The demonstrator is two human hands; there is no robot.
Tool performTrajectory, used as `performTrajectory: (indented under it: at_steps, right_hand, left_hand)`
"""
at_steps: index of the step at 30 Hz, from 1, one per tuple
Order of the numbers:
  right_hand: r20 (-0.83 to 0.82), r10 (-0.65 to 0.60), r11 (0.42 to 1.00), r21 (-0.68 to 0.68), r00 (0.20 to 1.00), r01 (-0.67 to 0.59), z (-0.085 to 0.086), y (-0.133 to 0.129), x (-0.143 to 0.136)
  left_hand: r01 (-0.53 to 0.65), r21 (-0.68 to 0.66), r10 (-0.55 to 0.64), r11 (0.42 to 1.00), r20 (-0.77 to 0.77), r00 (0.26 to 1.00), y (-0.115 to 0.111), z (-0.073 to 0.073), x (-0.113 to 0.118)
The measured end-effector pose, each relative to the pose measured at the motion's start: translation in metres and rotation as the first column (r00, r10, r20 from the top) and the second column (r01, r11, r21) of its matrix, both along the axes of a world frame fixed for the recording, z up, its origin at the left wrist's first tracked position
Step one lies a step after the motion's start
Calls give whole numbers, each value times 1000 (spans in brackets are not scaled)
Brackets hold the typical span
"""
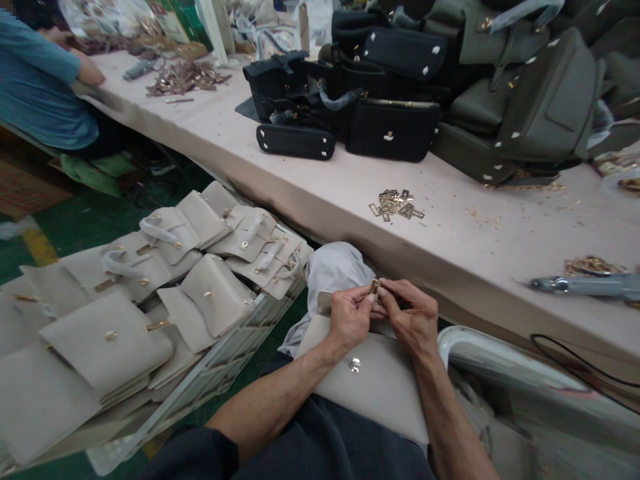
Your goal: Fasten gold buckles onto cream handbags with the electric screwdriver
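A beige handbag (pixel 385 380) lies across my lap, with a small metal clasp (pixel 355 365) on its body. Over its far edge, my left hand (pixel 350 313) and my right hand (pixel 413 313) meet. Fingers of both hands pinch a small gold metal plate (pixel 375 287) between them. My fingertips partly cover the plate, so its exact seat on the bag is hidden. On the table beyond my hands sits a small pile of gold metal frames (pixel 397 205).
To the left, a crate (pixel 200 373) is heaped with beige bags (pixel 110 340). Black bags (pixel 393 130) and dark green bags (pixel 545 107) stand on the table. An electric screwdriver (pixel 590 285) lies at the right, above a white tub (pixel 500 347). A person (pixel 45 80) sits at far left.
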State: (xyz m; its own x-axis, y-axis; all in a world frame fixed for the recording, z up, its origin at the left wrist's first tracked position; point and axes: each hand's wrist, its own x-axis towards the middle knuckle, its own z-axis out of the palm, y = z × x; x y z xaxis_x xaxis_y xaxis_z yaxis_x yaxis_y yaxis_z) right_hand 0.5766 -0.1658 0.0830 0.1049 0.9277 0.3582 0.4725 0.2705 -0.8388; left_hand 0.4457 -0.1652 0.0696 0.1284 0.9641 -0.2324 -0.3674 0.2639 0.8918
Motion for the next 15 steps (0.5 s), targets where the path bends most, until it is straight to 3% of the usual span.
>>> performTrajectory:
  at_steps: [3,6,10,12,15]
  right_hand:
    - [-112,21,995,-94,993,-31,0,2,6]
    - [-247,150,954,-219,957,-206,6,10,19]
    - [-328,455,765,-333,828,-552,22,31,40]
    - [-342,538,675,-372,770,-637,29,42,46]
    - [-353,616,595,-377,704,-710,31,53,50]
  left_hand:
    - [14,8,-14,1000,-6,1000,0,2,-1]
    - [67,-14,-67,998,19,998,1,7,-5]
    - [193,-86,-184,977,105,977,5,14,-14]
    - [225,-106,-211,969,127,969,7,16,-17]
    - [234,-121,-217,965,135,967,6,16,-20]
